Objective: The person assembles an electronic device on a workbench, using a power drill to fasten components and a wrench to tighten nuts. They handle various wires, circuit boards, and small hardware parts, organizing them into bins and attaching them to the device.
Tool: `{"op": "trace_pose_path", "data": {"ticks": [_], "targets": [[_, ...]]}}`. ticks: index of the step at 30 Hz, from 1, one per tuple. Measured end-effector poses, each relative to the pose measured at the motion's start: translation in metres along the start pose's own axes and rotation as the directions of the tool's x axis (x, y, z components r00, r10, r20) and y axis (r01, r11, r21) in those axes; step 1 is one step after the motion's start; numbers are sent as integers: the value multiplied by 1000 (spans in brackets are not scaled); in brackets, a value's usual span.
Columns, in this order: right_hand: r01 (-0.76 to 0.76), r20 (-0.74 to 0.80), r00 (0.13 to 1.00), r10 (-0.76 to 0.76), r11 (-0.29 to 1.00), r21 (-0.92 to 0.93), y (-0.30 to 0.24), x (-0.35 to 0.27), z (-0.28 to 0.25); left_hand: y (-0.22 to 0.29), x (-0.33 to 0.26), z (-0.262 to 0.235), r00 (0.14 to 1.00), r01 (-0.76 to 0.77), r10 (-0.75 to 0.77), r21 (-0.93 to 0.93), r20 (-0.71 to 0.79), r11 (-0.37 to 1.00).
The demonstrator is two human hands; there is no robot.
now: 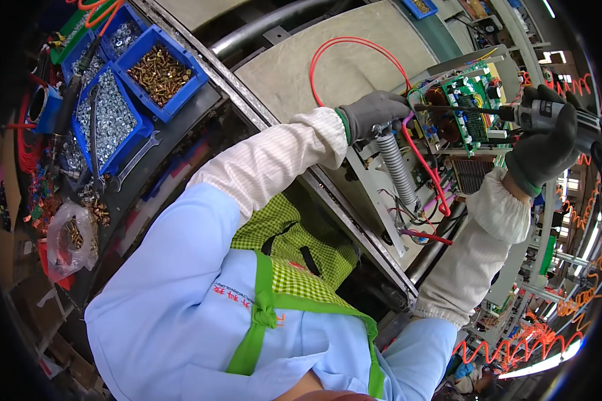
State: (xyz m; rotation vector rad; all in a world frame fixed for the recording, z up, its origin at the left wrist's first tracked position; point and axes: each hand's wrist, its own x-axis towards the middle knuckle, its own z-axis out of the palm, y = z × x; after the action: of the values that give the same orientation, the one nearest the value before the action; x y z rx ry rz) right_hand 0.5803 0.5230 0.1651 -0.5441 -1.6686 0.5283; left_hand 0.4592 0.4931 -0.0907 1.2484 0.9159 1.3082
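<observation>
My left hand (376, 113), in a grey glove, is closed on the top of a grey corrugated hose (398, 172) and red wires at the edge of an open metal chassis (371, 180). My right hand (545, 137), also gloved, grips a powered screwdriver (548, 117). Its long bit (458, 108) points left across a green circuit board (471, 107) mounted in the chassis. A red wire (344, 50) loops above my left hand over the grey belt.
Blue bins (160, 70) of brass and silver screws sit at the upper left, with a wrench (137, 157) and a plastic bag of screws (70, 237) below them. A conveyor rail (261, 113) runs diagonally. Orange coiled hoses (515, 344) hang at the lower right.
</observation>
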Motion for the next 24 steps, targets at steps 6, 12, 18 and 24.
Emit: {"op": "trace_pose_path", "data": {"ticks": [6, 12, 18, 24], "targets": [[-10, 30, 999, 10, 1000, 6, 5, 1, -3, 13, -3, 2, 992, 124, -125, -95, -9, 988], [-40, 20, 999, 40, 999, 16, 5, -3, -1, 5, -2, 9, 993, 110, -114, -227, -2, 968], [29, 107, 994, -21, 997, -76, 13, -2, -22, -5, 1, 42, 993, 119, -113, -260, 41, 958], [105, 103, 991, -90, 984, -146, 9, -3, -51, -3, 4, 72, 972, 230, -229, -437, 55, 869]]}}
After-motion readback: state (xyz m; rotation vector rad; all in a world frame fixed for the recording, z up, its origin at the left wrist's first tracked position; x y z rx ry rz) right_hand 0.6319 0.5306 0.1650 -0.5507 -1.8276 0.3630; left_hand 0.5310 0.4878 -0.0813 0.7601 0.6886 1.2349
